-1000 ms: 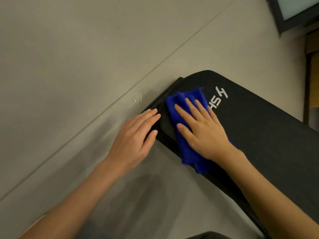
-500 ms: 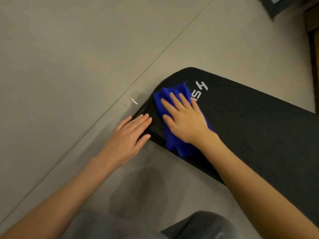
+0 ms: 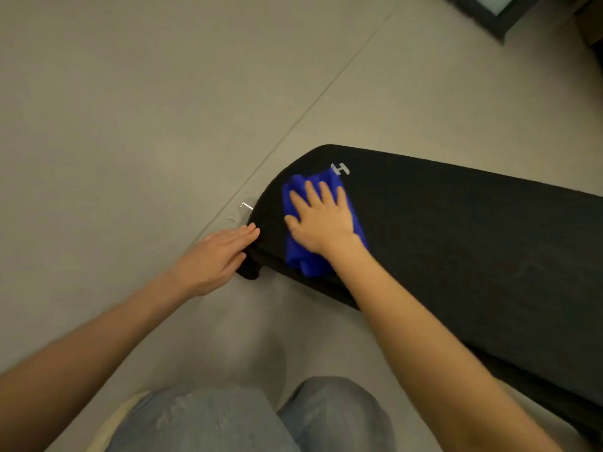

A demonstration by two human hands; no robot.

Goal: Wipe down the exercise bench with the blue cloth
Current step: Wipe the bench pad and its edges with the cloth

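Blue cloth [image 3: 304,260] was bunched, bright against the black padded surface [image 3: 456,239] — lying at its rounded end. Right hand [image 3: 321,220] pressed flat on it, fingers straight; left hand [image 3: 215,256], at the cloth's 8 o'clock, touched the surface's edge straight-fingered, holding nothing.

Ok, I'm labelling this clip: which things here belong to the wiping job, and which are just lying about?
Job: blue cloth; exercise bench; right hand flat on the cloth; left hand at the bench's end.
Lying about: two small pale bits on the floor; dark frame, top right.
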